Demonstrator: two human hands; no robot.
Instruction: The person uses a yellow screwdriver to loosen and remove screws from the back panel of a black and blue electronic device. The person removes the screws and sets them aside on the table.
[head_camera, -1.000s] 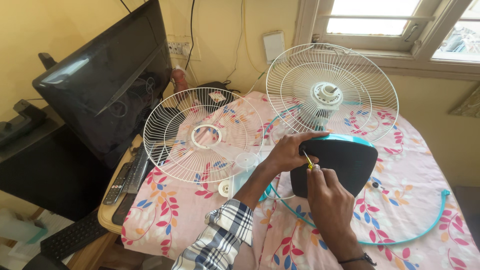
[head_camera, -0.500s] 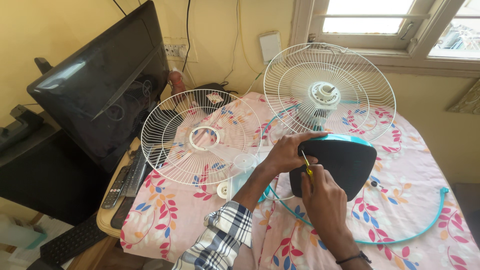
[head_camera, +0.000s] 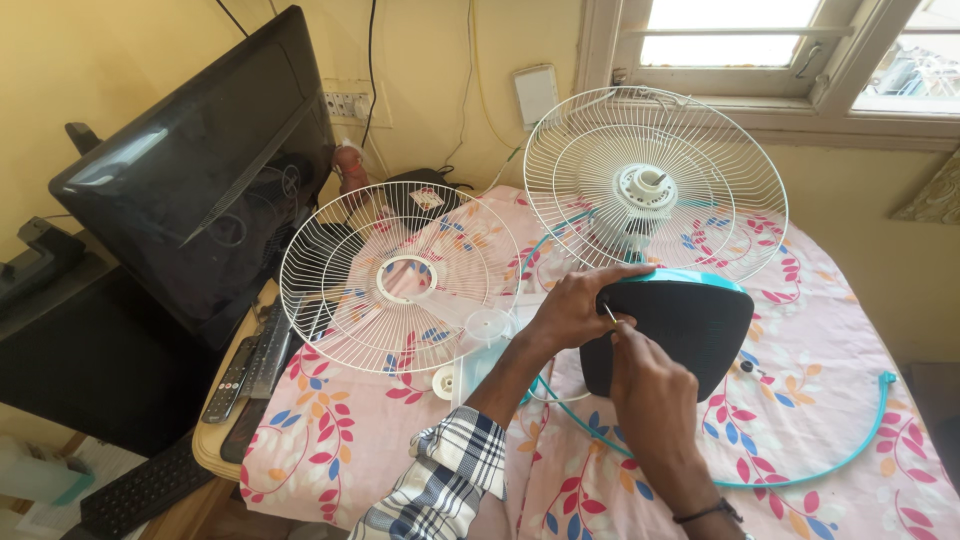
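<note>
A worktop (head_camera: 330, 450) under a pink flowered cloth carries a fan taken apart. At the left a dark flat screen (head_camera: 200, 170) leans toward the wall. The rear wire guard (head_camera: 655, 185) stands upright near the window with the motor hub at its middle; the loose front guard (head_camera: 400, 275) lies tilted just beside it, toward the screen. A thin teal rim ring (head_camera: 850, 445) curves over the cloth at the right.

Between the two guards and the person sits the black fan base (head_camera: 680, 330), edged in teal, tipped up on its side. It looks like stiff moulded plastic, probably weighted and smooth — likely to slide on the cloth unless held by its upper edge, which seems the best place to grip.

The left hand (head_camera: 575, 305) does just that: its fingers are closed over the top rim of the base. The right hand (head_camera: 640, 375) has its fingers pinched shut on a slim screwdriver (head_camera: 608, 315), tip set against the near face of the base.

Remote controls (head_camera: 245, 365) lie at the worktop's left edge — well apart from the hands.
</note>
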